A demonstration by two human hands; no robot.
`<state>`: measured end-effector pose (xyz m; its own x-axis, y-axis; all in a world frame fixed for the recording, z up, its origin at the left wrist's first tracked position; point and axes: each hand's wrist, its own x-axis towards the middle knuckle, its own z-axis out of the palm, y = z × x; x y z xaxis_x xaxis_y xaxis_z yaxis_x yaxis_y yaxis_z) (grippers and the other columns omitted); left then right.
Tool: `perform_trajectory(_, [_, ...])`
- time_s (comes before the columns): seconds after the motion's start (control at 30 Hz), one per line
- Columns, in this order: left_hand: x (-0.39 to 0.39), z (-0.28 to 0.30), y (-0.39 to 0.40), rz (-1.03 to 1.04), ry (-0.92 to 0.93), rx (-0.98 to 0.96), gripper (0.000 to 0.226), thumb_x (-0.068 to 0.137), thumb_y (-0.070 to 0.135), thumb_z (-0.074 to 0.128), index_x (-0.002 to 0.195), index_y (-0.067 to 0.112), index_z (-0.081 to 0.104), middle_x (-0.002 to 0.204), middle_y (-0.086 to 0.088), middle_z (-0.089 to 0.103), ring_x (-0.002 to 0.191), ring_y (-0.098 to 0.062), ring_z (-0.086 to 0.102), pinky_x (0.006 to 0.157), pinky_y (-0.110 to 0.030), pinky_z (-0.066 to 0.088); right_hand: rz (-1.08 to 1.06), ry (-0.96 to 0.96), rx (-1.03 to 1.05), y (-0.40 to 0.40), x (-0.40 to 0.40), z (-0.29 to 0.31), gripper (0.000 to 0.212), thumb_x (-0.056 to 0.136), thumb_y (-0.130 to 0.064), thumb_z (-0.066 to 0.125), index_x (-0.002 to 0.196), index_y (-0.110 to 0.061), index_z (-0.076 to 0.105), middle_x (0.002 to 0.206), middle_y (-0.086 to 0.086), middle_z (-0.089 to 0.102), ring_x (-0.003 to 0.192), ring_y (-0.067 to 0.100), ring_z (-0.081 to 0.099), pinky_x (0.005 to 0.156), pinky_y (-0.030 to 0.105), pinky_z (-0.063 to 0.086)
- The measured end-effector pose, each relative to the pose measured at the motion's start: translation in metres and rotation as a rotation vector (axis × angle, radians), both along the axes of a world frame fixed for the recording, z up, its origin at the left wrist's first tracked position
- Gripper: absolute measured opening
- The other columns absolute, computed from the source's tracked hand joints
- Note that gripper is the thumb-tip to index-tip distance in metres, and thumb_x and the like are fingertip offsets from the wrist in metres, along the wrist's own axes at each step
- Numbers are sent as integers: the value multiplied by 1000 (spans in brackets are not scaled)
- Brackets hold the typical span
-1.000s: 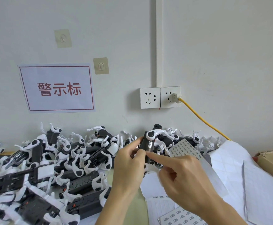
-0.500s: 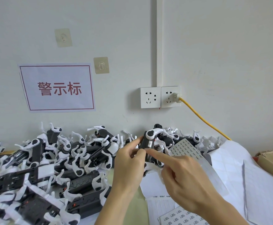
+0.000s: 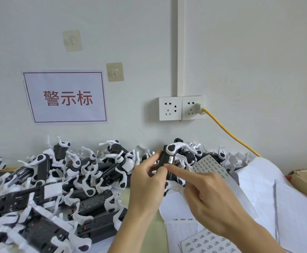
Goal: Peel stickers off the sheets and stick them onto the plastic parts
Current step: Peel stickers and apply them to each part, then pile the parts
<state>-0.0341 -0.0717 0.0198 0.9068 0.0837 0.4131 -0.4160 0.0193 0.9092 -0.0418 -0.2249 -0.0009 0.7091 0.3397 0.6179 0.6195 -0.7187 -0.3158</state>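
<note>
My left hand (image 3: 147, 181) grips a black-and-white plastic part (image 3: 169, 154) upright in front of the wall. A small white sticker (image 3: 171, 159) sits on the part's black body. My right hand (image 3: 209, 196) reaches in from the right, its index fingertip pressing on the black body just below the sticker; the other fingers are curled. A sticker sheet (image 3: 211, 167) with rows of small labels lies behind my right hand. Another sheet (image 3: 209, 241) of labels lies at the bottom edge.
A heap of black-and-white plastic parts (image 3: 61, 183) covers the table's left and back. Peeled white backing sheets (image 3: 277, 198) pile up at right beside a cardboard box (image 3: 306, 181). A yellow cable (image 3: 229, 134) runs from the wall socket (image 3: 193, 107) down to the right.
My right index finger has slid slightly up and left along the part's black body. The left hand keeps the part in nearly the same place.
</note>
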Motion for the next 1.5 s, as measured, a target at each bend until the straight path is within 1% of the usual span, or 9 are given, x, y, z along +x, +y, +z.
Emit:
perform_trajectory(0.17, [1,3,0,20,36,-49,50,74,19,44,99,50,73,83,-27,62,65,-26,46,59,-36,36,-3,28,509,4,5,-2,30,95,-18,45,112,-42,53,71,-6,57,68,13,55,59,27,43])
perform_trajectory(0.23, [2,0,1,16,19,-54,51,74,18,46,103,51,72,91,-15,72,70,-26,53,65,-40,42,-60,127,687,1,7,2,19,90,-34,51,107,-43,53,82,-11,61,81,5,57,68,25,42])
perform_trajectory(0.4, [5,-3,-2,-22,-13,-186,51,94,-1,53,113,43,68,103,8,74,83,-9,71,62,-24,54,135,561,661,3,3,4,44,85,-68,58,126,-50,57,110,-23,67,97,-2,67,75,24,53])
perform_trajectory(0.67, [6,-4,-3,-54,67,-371,30,76,34,70,106,34,68,106,-2,73,99,-29,71,81,-52,58,95,374,703,14,-1,4,47,78,-54,65,124,-42,62,116,-17,67,101,2,68,79,27,58])
perform_trajectory(0.77, [7,-5,-3,-6,55,-298,21,88,30,73,102,43,66,106,7,74,101,-26,71,72,-47,60,125,388,676,13,-2,6,38,84,-43,68,122,-42,60,115,-28,66,104,-12,61,77,12,52])
perform_trajectory(1.0, [10,-12,3,142,-241,242,48,85,13,76,111,52,67,104,17,67,97,-1,65,83,-15,51,65,366,813,-3,-1,13,85,74,-57,69,148,-50,28,137,-23,47,122,-8,49,80,13,44])
perform_trajectory(1.23, [12,-20,-4,103,-368,640,52,76,30,73,127,37,67,107,21,55,97,3,59,79,-7,45,232,457,722,-18,7,14,44,85,-38,63,129,-33,63,114,-4,73,103,11,70,89,37,58])
perform_trajectory(1.37, [14,-20,-4,186,-327,477,53,74,27,84,122,41,66,109,23,54,104,4,58,83,-10,46,138,352,819,-14,12,9,26,94,-35,55,115,-26,68,107,7,70,89,12,72,75,30,61])
perform_trajectory(1.5, [13,-13,-3,112,0,92,56,67,51,78,119,44,57,113,15,62,102,-3,63,79,-26,55,105,340,915,-11,15,5,46,84,-56,47,117,-28,63,103,12,66,85,17,73,76,33,62])
